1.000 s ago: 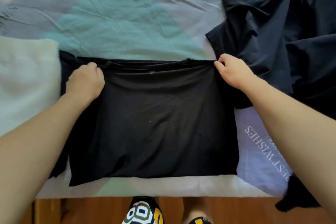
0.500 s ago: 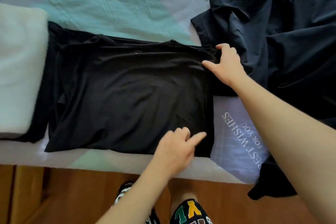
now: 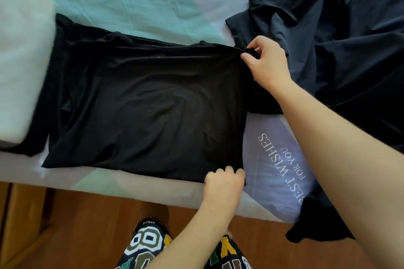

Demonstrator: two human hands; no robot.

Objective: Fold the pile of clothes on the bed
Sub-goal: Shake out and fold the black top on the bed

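Nearest the camera, below the bed's [image 3: 153, 190] edge, are the wooden floor [image 3: 76, 229] and the person's patterned trousers [image 3: 148, 244]. The black shirt [image 3: 148, 102] lies flat on the bed, partly folded, its near hem along the bed edge. At the shirt's near right corner the left hand [image 3: 223, 183] has its fingers curled, gripping the hem. At the shirt's far right corner the right hand [image 3: 266, 63] pinches the fabric between thumb and fingers. Just right of the shirt the sheet shows printed lettering [image 3: 282, 170]. Left of the shirt lies a white folded pile [image 3: 19, 67]. Right and beyond the shirt lies the heap of dark clothes [image 3: 341, 46].
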